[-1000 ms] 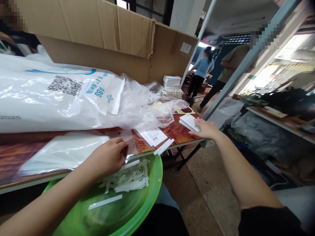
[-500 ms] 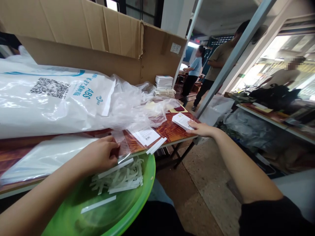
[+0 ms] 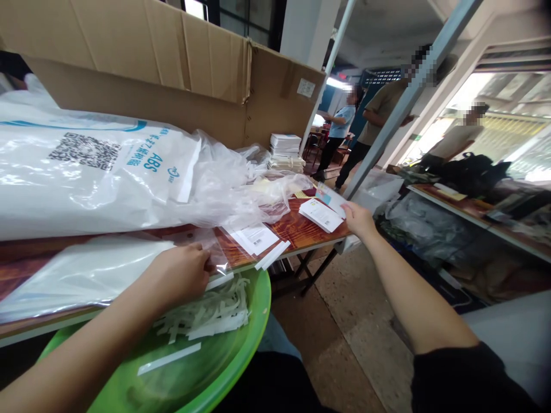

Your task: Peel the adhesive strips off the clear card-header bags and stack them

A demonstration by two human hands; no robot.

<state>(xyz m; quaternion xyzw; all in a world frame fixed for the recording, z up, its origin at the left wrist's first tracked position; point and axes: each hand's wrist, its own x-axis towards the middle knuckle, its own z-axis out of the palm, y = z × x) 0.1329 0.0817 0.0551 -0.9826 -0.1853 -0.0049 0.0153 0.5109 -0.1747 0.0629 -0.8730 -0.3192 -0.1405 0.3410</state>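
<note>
My left hand (image 3: 183,272) is closed, pinching the edge of a clear plastic sleeve (image 3: 213,246) at the near edge of the wooden table (image 3: 301,229). Under it sits a green basin (image 3: 224,355) holding several white paper strips (image 3: 206,315). My right hand (image 3: 357,219) reaches to the table's far right corner and lifts one card (image 3: 330,198) off a small stack of white cards (image 3: 319,215); its fingers are closed on the card.
A large white plastic bag with a QR code (image 3: 99,172) covers the table's left. Flattened cardboard (image 3: 172,74) stands behind it. A stack of white booklets (image 3: 284,150) sits at the back. People stand in the aisle (image 3: 340,137). A metal pole (image 3: 404,97) slants at the right.
My right hand moved from resting on the card stack to its right end and raised one card off it. My left hand kept its pinch on the sleeve.
</note>
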